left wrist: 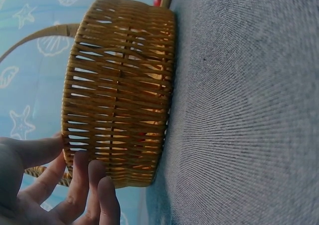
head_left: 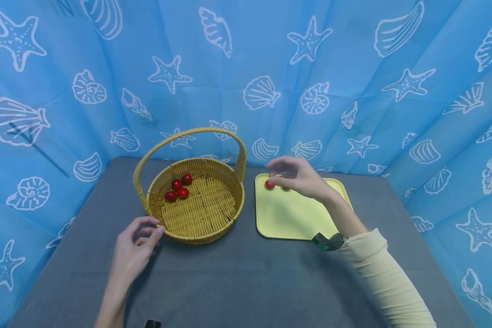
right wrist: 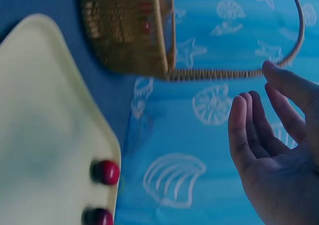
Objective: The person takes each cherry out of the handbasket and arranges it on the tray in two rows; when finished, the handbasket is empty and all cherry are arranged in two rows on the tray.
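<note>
A round yellow wicker basket [head_left: 198, 237] with a tall arched handle stands left of centre. Several small, glossy red fruits that look like cherries [head_left: 177, 184] lie inside it on the left. At the basket's near left rim, my left hand [head_left: 135, 246] pinches the edge between thumb and fingers; the left wrist view shows its fingertips [left wrist: 79, 160] against the weave. My right hand [head_left: 297, 177] hovers over the far part of a pale yellow tray [head_left: 295, 223], its fingers loosely bent around nothing. Two more cherries [right wrist: 107, 171] lie on the tray near its far edge, partly hidden by that hand in the head view.
A grey cloth [head_left: 246, 282] covers the table. Behind and at both sides hangs a blue curtain [head_left: 246, 54] with white shells and starfish. The basket's handle [head_left: 188, 132] arches up between the basket and the curtain. A narrow gap separates basket and tray.
</note>
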Demonstrator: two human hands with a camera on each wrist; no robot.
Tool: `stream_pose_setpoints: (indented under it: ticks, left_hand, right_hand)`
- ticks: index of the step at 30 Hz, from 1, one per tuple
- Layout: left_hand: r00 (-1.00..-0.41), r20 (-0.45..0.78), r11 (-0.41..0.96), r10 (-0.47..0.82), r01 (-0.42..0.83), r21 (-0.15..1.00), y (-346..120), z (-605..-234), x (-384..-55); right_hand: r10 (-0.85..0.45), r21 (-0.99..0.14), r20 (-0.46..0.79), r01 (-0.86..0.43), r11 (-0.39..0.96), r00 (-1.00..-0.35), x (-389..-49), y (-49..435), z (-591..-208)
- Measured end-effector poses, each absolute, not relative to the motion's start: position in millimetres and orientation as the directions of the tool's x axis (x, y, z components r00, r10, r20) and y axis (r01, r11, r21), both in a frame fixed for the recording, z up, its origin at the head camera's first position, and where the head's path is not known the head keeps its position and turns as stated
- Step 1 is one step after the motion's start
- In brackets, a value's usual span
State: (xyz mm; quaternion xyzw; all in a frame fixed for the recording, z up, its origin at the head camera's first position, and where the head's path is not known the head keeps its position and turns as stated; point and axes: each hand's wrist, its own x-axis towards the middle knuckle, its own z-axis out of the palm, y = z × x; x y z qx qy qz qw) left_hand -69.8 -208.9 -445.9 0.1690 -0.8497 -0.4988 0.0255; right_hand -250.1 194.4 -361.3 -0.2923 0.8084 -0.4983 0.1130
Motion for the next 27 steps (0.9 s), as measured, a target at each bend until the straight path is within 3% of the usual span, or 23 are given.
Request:
stream_pose_setpoints:
  ticks: [15,27]
  left_hand:
    - [-0.943,-0.114,0.446,-0.312,-0.251,0.859,-208.8,-445.4,-68.2]
    - [-0.941,-0.130,0.435,-0.312,-0.263,0.861,-209.4,-445.0,-69.6]
  right_hand:
    - [-0.778,-0.873,0.153,-0.453,0.182,-0.609,-255.5,94.9,-360.2]
    - [-0.859,-0.805,0.046,-0.528,0.270,-0.510,-282.0,33.1,-367.6]
